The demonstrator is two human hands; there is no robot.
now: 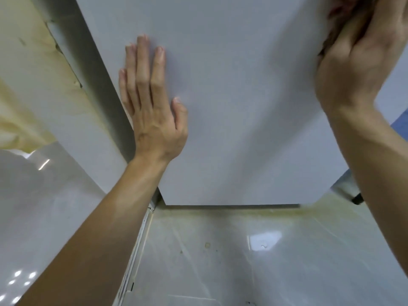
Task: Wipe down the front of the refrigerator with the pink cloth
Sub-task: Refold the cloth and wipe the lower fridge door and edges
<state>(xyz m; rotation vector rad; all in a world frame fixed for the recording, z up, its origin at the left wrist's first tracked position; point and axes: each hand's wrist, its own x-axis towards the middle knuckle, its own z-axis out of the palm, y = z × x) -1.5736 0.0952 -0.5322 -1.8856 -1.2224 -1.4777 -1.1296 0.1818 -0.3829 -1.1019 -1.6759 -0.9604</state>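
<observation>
I have the left hand (152, 111) open and flat on the front of the refrigerator (242, 107), fingers straight and pointing up, near the left edge of the panel. The right hand (362, 69) is high at the right edge of the same panel, with its fingers curled round the pink cloth (337, 23). Only a dark, bunched bit of the cloth shows between the fingers and the door edge, and that corner is blurred, so I cannot tell how much of it lies against the surface.

My worries from here:

- The cloth sits right at the edge. A stroke that runs outward would likely slip off the panel and wipe nothing.
- Bunched like this, it probably touches along a narrow strip. Passes across the wide front could leave unwiped bands unless I flatten it.
- Fingers hooked near the edge could tug the door open if I pull toward me rather than press inward.
- The bare left palm is on the surface being cleaned. It may leave marks, and it blocks the left side, so I would have to lift it before the cloth gets there.
- The tiled floor (220, 250) below looks glossy, so leaning hard on the left hand risks a slip.
</observation>
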